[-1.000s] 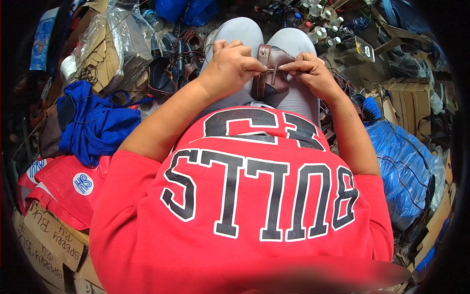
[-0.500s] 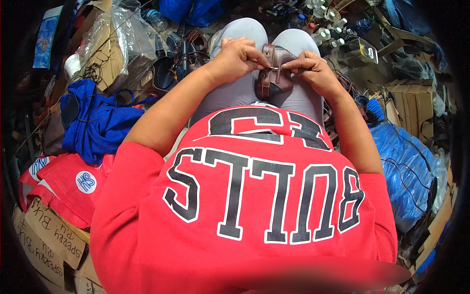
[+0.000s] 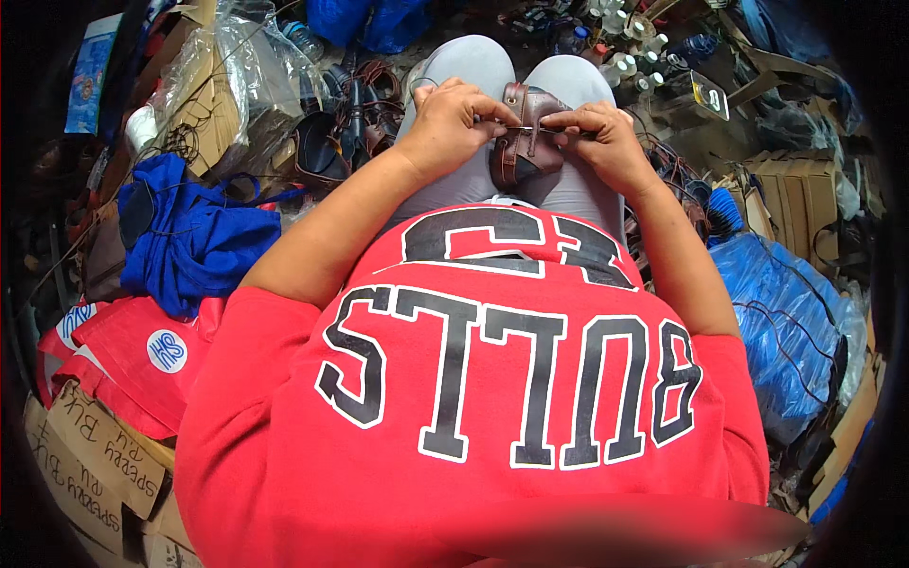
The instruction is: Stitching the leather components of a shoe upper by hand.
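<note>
A dark brown leather shoe upper (image 3: pixel 530 156) with eyelets and laces rests on my lap between my grey-clad knees. My left hand (image 3: pixel 456 123) is at its left side, thumb and forefinger pinched on one end of a thin, shiny needle (image 3: pixel 523 127). From the right, my right hand (image 3: pixel 601 140) is closed in a pinch near the needle's other end, its fingers against the leather. The needle lies across the top of the upper, by the lacing. What the curled fingers of both hands cover is hidden.
Dark leather shoe pieces (image 3: pixel 322 147) lie left of my knees. A blue cloth bag (image 3: pixel 194 232) and red bags (image 3: pixel 142 350) are at my left. Several small bottles (image 3: pixel 630 66) stand at the far right. Blue plastic wrap (image 3: pixel 772 322) and cardboard (image 3: pixel 800 204) lie right.
My left hand has shifted slightly down and turned. My right hand has moved a little left and down over the upper. The needle shows more plainly between them.
</note>
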Demonstrator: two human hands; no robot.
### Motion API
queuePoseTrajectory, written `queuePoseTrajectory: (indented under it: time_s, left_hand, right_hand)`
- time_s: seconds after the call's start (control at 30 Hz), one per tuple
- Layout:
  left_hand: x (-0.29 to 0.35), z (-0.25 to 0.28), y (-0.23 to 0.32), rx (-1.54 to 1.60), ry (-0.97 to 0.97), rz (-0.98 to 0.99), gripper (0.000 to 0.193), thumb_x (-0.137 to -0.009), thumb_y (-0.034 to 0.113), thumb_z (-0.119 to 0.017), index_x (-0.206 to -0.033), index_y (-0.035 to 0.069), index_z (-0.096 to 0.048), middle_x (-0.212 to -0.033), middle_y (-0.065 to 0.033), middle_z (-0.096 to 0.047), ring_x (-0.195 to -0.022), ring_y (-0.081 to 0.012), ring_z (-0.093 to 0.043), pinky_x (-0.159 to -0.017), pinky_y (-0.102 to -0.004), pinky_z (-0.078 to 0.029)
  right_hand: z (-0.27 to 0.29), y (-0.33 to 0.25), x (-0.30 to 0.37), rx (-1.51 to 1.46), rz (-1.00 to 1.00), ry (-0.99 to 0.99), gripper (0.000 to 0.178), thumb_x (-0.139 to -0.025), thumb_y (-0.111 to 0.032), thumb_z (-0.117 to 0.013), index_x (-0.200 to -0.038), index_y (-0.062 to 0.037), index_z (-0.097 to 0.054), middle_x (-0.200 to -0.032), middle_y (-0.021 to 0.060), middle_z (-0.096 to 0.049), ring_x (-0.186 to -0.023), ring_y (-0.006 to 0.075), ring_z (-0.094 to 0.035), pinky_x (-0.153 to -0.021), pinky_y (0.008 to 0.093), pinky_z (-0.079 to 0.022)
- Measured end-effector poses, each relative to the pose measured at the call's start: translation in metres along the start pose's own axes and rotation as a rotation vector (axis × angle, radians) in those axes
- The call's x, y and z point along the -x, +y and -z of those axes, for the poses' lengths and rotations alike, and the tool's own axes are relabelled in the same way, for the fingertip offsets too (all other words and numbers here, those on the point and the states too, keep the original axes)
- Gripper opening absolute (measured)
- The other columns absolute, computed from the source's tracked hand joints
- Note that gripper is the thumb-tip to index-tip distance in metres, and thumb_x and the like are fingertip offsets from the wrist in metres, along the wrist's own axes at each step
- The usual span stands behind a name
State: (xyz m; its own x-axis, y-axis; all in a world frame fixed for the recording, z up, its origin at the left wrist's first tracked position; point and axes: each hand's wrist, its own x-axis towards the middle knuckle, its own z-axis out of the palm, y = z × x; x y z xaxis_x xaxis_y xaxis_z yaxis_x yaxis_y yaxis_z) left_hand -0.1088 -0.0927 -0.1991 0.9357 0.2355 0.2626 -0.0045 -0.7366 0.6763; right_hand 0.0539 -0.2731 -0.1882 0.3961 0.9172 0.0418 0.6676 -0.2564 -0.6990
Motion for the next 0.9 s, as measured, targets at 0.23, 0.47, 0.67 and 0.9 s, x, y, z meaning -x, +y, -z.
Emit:
queuePoseTrajectory:
  time_s: [0.23,0.47,0.67,0.9]
  left_hand:
    - [0.004,-0.010,0.016,-0.059,0.081,0.086,0.012,-0.072,0.016,-0.071,-0.084,0.015,-0.067,-0.075,0.0012,-0.063,-0.080,-0.0158,-0.055,-0.085,-0.0364,-0.028]
    - [-0.008,-0.005,0.025,-0.034,0.025,0.112,0.013,-0.072,0.016,-0.070,-0.084,0.015,-0.066,-0.076,0.0007,-0.063,-0.081,-0.0183,-0.057,-0.084,-0.0374,-0.029]
    - [-0.024,0.009,0.038,-0.531,-0.199,-0.151,0.007,-0.075,0.014,-0.062,-0.081,0.013,-0.064,-0.077,-0.0008,-0.063,-0.086,-0.0207,-0.057,-0.084,-0.0415,-0.031]
    - [-0.012,0.040,0.017,-0.570,-0.184,-0.342,0.005,-0.077,0.009,-0.055,-0.082,0.008,-0.057,-0.083,-0.0028,-0.058,-0.092,-0.0216,-0.053,-0.080,-0.0354,-0.036]
  right_hand:
    - [-0.014,-0.006,0.001,0.002,-0.022,0.103,0.019,-0.071,-0.022,-0.072,-0.090,-0.0211,-0.072,-0.073,-0.0017,-0.063,-0.078,0.0154,-0.052,-0.081,0.0311,-0.028]
    - [-0.017,0.000,-0.012,-0.337,-0.258,0.031,0.019,-0.072,-0.026,-0.075,-0.086,-0.0132,-0.071,-0.072,-0.0008,-0.067,-0.069,0.0079,-0.058,-0.070,0.0235,-0.043]
    - [-0.002,-0.006,-0.021,-0.499,-0.384,-0.144,0.016,-0.072,-0.018,-0.076,-0.081,-0.0070,-0.069,-0.074,-0.0014,-0.066,-0.070,0.0052,-0.057,-0.070,0.0218,-0.045]
    - [0.025,-0.008,-0.013,-0.627,-0.481,-0.125,0.013,-0.073,-0.012,-0.073,-0.076,-0.0041,-0.064,-0.072,-0.0003,-0.062,-0.066,0.0069,-0.054,-0.064,0.0217,-0.043]
